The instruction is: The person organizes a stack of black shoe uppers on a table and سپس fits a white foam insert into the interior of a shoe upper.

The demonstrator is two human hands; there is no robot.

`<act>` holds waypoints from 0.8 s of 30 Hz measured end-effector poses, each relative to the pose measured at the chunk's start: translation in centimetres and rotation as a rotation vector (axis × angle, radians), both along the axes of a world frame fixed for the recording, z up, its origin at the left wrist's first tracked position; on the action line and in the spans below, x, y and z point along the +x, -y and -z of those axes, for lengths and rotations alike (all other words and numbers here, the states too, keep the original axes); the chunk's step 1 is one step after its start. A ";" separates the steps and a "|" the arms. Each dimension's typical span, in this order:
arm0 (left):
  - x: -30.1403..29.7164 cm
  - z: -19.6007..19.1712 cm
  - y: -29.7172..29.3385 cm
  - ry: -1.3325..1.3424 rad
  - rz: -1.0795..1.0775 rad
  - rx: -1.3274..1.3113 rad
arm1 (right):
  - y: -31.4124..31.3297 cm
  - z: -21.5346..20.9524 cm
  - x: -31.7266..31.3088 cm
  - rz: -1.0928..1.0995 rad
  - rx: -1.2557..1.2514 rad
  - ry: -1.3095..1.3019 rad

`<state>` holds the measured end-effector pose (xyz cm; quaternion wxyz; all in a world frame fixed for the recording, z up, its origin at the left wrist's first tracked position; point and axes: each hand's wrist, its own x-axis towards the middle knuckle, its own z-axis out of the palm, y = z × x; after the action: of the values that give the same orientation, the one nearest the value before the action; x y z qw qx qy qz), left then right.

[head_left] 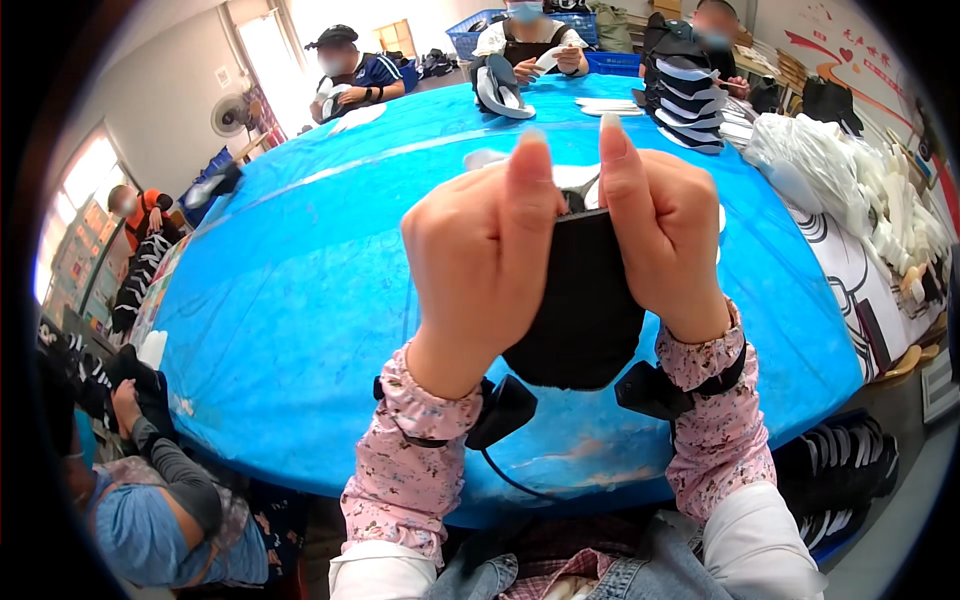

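Both of my hands are raised over the blue-covered table [310, 300], gripping a black shoe piece [582, 310] between them. It has a flat, dark face and a rounded end that hangs toward me. My left hand [480, 260] is closed on its left upper edge, thumb pointing up. On the opposite edge, my right hand [668, 235] is closed the same way. Some white and grey material [575, 177] shows between the thumbs; the fingers and the far side of the piece are hidden.
Across the table stand a stack of black-and-white shoes [688, 105], a dark shoe [500, 88] and white insoles [608, 106]. Crumpled clear plastic bags [815, 160] lie at right. Several people work around the table; one person [160, 520] is close at left. Black shoes [840, 455] lie low at right.
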<state>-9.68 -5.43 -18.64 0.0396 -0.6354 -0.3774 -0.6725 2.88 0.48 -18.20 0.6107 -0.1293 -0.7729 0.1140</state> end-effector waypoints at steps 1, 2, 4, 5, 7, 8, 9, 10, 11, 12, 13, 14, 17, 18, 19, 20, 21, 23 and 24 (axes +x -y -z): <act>0.1 0.2 -0.1 -0.104 -0.066 0.048 | 0.1 -0.1 -0.1 0.024 0.062 -0.015; 0.0 0.1 0.1 -0.101 -0.071 0.046 | 0.1 -0.2 -0.1 0.048 0.125 -0.030; -0.1 0.0 0.5 0.104 0.214 -0.075 | 0.7 -0.1 -0.5 -0.030 0.073 -0.045; 0.0 0.1 0.7 0.105 0.210 -0.075 | 1.1 0.0 -0.6 -0.105 0.021 -0.062; 0.6 0.3 0.8 0.347 0.491 -0.132 | 1.9 0.2 -0.3 -0.257 -0.151 -0.068; 0.9 0.5 0.6 0.347 0.494 -0.131 | 2.2 0.3 -0.2 -0.411 -0.326 -0.075; 1.2 0.7 0.6 0.448 0.585 -0.142 | 2.5 0.3 -0.5 -0.415 -0.327 -0.077; 1.3 0.9 0.5 0.549 0.676 -0.153 | 2.8 0.3 -0.9 -0.466 -0.335 -0.155; 1.2 0.8 0.6 0.547 0.673 -0.155 | 3.0 0.3 -1.2 -0.516 -0.343 -0.234; 1.1 0.7 0.6 0.546 0.681 -0.185 | 3.0 0.3 -1.0 -0.512 -0.344 -0.235; 1.0 0.6 0.6 0.544 0.689 -0.214 | 2.8 0.1 -0.7 -0.487 -0.354 -0.195; 1.0 0.4 0.6 0.545 0.692 -0.217 | 2.6 0.1 -0.5 -0.461 -0.364 -0.153; 0.4 -0.5 0.4 0.368 0.468 -0.183 | 1.7 0.0 -0.2 -0.322 -0.244 -0.122; 0.0 -0.4 0.0 0.333 0.446 -0.175 | 1.6 0.0 0.0 -0.320 -0.245 -0.119; -0.3 -0.3 -0.3 0.298 0.425 -0.167 | 1.6 -0.2 0.2 -0.330 -0.235 -0.152; -0.7 -0.2 -0.5 0.302 0.427 -0.166 | 1.5 -0.2 0.5 -0.340 -0.224 -0.185; -1.1 -0.2 -0.6 0.265 0.412 -0.158 | 1.3 -0.2 0.5 -0.324 -0.199 -0.196; -1.5 0.0 -0.6 0.228 0.394 -0.150 | 1.2 0.1 0.2 -0.409 -0.224 -0.209; -1.4 0.2 -0.6 0.260 0.475 -0.145 | 1.2 0.1 0.2 -0.488 -0.247 -0.219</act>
<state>-11.07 -4.82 -18.81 -0.2135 -0.6155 -0.2669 -0.7102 3.06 -0.75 -18.25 0.6246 0.0000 -0.6909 0.3640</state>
